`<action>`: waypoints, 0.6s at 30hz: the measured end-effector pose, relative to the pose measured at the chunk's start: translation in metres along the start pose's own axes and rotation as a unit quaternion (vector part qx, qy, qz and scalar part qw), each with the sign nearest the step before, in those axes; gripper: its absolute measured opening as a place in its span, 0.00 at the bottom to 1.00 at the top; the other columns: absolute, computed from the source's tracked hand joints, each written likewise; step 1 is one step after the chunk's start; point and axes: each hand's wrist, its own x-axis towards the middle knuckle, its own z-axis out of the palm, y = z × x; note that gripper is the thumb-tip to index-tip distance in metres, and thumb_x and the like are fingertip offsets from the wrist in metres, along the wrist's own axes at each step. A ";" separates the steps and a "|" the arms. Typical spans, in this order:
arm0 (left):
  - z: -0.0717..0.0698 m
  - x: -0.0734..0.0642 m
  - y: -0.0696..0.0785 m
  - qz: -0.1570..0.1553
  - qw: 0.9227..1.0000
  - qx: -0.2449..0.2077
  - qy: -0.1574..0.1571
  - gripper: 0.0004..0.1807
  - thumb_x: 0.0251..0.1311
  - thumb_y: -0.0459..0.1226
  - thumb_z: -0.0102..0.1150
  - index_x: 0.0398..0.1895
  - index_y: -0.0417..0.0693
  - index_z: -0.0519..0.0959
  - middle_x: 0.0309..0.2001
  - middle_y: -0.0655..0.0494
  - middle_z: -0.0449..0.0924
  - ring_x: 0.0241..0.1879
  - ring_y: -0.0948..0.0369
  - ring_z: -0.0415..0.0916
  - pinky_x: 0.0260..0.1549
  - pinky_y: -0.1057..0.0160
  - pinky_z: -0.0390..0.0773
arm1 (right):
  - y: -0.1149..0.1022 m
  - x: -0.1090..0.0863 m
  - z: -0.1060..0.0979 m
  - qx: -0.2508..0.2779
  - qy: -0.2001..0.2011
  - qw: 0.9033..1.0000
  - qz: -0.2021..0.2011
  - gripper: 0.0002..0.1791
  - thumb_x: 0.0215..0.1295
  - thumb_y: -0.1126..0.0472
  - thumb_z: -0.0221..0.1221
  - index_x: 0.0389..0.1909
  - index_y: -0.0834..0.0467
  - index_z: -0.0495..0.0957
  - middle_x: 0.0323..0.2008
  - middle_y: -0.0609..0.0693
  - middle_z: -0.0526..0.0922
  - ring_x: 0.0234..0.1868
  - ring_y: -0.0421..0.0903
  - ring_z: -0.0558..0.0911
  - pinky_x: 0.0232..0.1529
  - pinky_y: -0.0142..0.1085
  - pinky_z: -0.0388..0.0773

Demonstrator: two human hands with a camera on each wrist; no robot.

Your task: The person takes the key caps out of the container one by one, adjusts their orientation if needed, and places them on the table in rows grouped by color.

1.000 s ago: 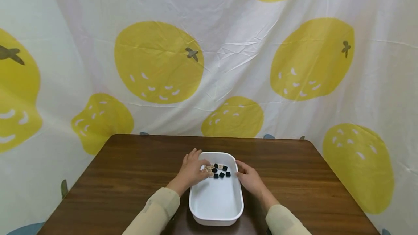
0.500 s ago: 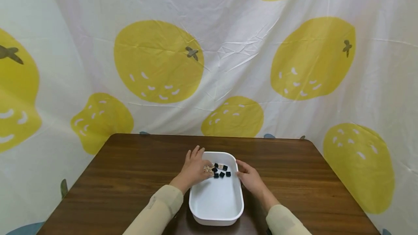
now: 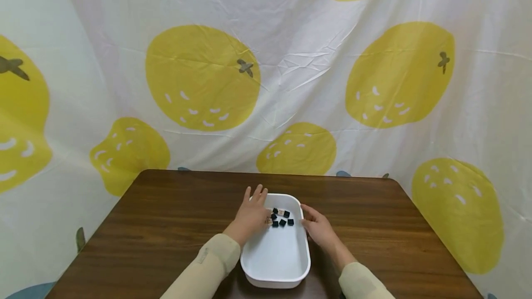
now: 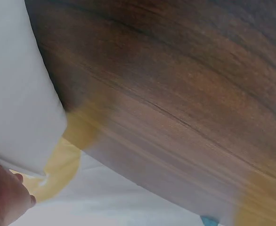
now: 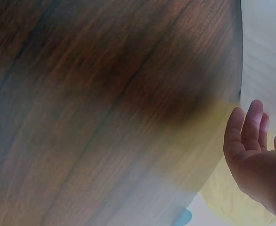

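A white rectangular tray (image 3: 275, 253) stands lengthwise on the table. Near its far end lie several small square pieces, some black (image 3: 290, 222) and some beige with markings (image 3: 269, 222). My left hand (image 3: 249, 216) reaches over the tray's left rim to the beige pieces, with several fingers raised. Its thumb and index tip are hidden, so what they touch does not show. My right hand (image 3: 319, 227) holds the tray's right wall, thumb at the rim and fingers along the outside. In the right wrist view, those fingers (image 5: 253, 120) extend beside the white wall.
A dark brown wooden table (image 3: 187, 211) bears the tray and extends to both sides of it. Behind it hangs a white curtain (image 3: 291, 36) printed with yellow fruit. The tray's near half shows bare white floor.
My left hand has moved a little to the right, and it now covers most of the beige pieces. My right hand and the tray have stayed put. The black pieces look unmoved.
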 end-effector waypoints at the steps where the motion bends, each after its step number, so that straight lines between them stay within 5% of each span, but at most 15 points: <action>1: 0.000 0.000 0.001 0.006 1.000 0.018 -0.002 0.13 0.58 0.53 0.67 0.45 0.66 0.87 0.74 0.45 0.58 0.76 0.45 0.42 0.70 0.39 0.41 | 0.000 0.000 0.000 -0.002 0.000 1.000 0.000 0.26 0.68 0.70 0.53 0.68 0.64 0.68 0.33 0.57 0.76 0.28 0.47 0.74 0.26 0.38 0.71; 18: -0.006 -0.003 0.007 0.018 0.992 0.121 -0.022 0.23 0.63 0.60 0.58 0.58 0.67 0.82 0.75 0.48 0.56 0.76 0.47 0.42 0.71 0.42 0.44 | 0.000 -0.001 0.000 -0.003 -0.008 1.000 0.008 0.26 0.69 0.69 0.52 0.69 0.64 0.67 0.32 0.57 0.74 0.29 0.47 0.72 0.27 0.39 0.71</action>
